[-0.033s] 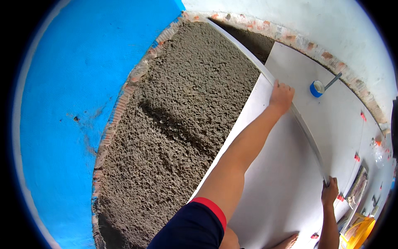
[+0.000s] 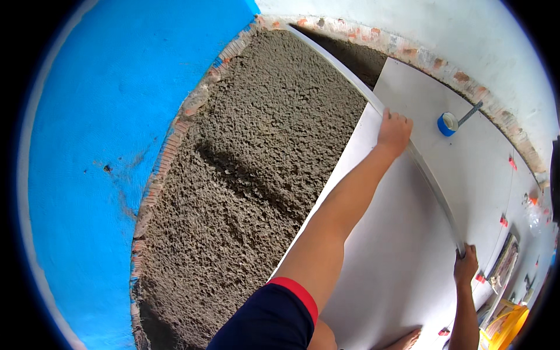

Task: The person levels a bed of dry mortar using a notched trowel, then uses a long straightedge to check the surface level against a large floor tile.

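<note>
- The blue wall (image 2: 87,151) stands along the mortar's left side, with a strip of exposed brick (image 2: 166,160) at its foot.
- The mortar bed (image 2: 262,151) is rough and grey. It stretches from that brick to the left edge of the tile floor (image 2: 379,245), giving a wide span beside the tiles; a darker patch of it fills the gap between the bar and the white wall's foot.
- The white wall (image 2: 466,46) borders the tile floor's far edge.
- The long pale bar (image 2: 366,92) runs from the mortar's far corner, where the walls meet, past the tile floor's far-left corner and out over the tiles. Whether it touches them I cannot tell.
- The yellow container (image 2: 513,326) sits toward the tile floor's right edge, its contents unclear.
- The left hand (image 2: 395,135) grips the bar near the tile floor's left edge, fingers together and curled over it.
- The right hand (image 2: 465,263) holds the bar's near end, fingers bent around it.
- The blue round thing (image 2: 444,128), pale inside, lies near the tile floor's far edge, a toothed grey strip (image 2: 470,114) beside it.
- Red clips (image 2: 504,221) line a tile joint.
</note>
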`<action>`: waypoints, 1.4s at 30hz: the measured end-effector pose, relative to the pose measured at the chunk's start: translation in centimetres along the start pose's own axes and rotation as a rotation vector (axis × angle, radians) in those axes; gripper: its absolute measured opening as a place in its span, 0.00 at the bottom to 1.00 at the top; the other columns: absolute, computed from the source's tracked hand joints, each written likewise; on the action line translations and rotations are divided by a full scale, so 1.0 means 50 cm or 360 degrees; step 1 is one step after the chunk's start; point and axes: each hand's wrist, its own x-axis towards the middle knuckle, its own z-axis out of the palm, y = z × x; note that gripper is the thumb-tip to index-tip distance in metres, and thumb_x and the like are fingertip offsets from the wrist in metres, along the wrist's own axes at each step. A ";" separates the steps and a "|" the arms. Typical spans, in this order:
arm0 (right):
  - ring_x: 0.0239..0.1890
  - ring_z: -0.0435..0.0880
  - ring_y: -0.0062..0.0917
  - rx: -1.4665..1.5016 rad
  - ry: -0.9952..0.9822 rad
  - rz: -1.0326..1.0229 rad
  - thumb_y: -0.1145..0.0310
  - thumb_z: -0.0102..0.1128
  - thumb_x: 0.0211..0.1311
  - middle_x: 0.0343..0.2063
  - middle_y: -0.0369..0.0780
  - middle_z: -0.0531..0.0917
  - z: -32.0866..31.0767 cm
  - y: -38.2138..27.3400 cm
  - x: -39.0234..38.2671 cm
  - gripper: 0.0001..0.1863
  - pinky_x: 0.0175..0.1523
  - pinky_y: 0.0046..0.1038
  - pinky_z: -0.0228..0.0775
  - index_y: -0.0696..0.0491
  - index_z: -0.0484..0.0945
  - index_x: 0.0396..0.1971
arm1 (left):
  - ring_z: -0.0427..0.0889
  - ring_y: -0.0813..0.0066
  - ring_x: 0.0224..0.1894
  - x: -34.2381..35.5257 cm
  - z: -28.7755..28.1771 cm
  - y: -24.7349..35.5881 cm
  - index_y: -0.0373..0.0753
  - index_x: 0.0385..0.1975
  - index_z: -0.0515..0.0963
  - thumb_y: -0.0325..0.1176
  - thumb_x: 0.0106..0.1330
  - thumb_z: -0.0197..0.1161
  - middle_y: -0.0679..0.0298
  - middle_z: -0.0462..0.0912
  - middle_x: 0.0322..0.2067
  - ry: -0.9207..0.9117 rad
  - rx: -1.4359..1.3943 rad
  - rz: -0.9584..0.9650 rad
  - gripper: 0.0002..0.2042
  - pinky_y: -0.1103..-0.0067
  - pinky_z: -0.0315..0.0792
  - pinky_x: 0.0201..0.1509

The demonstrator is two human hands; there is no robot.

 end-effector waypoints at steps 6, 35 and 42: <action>0.42 0.82 0.46 -0.0002 0.0015 -0.0067 0.71 0.66 0.60 0.42 0.42 0.80 0.010 -0.120 0.138 0.17 0.44 0.44 0.75 0.52 0.80 0.49 | 0.76 0.63 0.58 0.068 -0.006 -0.131 0.42 0.45 0.79 0.33 0.64 0.60 0.60 0.83 0.46 -0.0024 0.0132 -0.0208 0.11 0.60 0.59 0.71; 0.30 0.78 0.46 0.0195 -0.0449 -0.0439 0.77 0.68 0.53 0.31 0.46 0.77 -0.034 -0.112 0.163 0.15 0.37 0.44 0.68 0.57 0.80 0.42 | 0.74 0.64 0.48 -0.129 -0.076 -0.271 0.42 0.40 0.74 0.60 0.51 0.70 0.64 0.77 0.38 -0.0055 -0.0059 0.0191 0.29 0.68 0.64 0.57; 0.35 0.81 0.49 0.0131 -0.0569 -0.0561 0.77 0.69 0.49 0.33 0.45 0.79 -0.061 -0.083 0.105 0.14 0.39 0.45 0.72 0.54 0.80 0.38 | 0.71 0.67 0.44 -0.272 -0.118 -0.226 0.42 0.39 0.74 0.60 0.50 0.69 0.66 0.73 0.35 0.0028 -0.0120 0.0188 0.28 0.69 0.62 0.52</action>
